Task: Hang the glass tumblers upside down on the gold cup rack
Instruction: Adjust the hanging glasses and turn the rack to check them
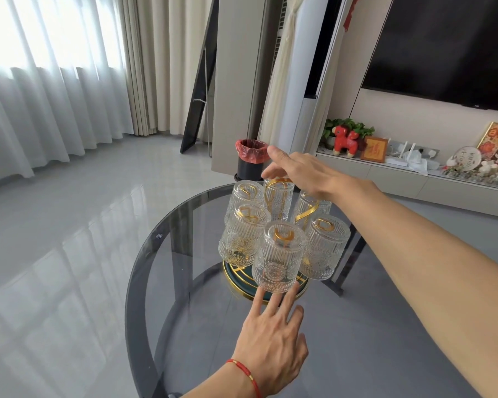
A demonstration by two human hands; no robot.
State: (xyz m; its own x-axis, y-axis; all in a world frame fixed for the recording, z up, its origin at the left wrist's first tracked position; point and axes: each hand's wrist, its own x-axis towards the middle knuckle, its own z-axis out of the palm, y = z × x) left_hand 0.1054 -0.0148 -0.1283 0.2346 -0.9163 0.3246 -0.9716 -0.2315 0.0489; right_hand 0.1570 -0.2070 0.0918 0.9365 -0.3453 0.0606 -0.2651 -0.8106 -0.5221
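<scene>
A gold cup rack [277, 193] with a round green and gold base [243, 285] stands on a round smoked-glass table [144, 254]. Several ribbed glass tumblers hang upside down on its arms, the nearest one [278, 258] at the front. My left hand [270, 337] reaches up from below with straight fingers, its fingertips at the rack's base just under the front tumbler. My right hand [302, 173] stretches over the back of the rack, fingers extended, above the rear tumbler [279, 202]. Whether it touches the glass is hidden.
A black bin with a red bag [250, 159] stands on the grey floor behind the table. A low white cabinet [414, 182] with ornaments runs along the right wall under a dark TV [443, 47]. Curtains cover the window at left.
</scene>
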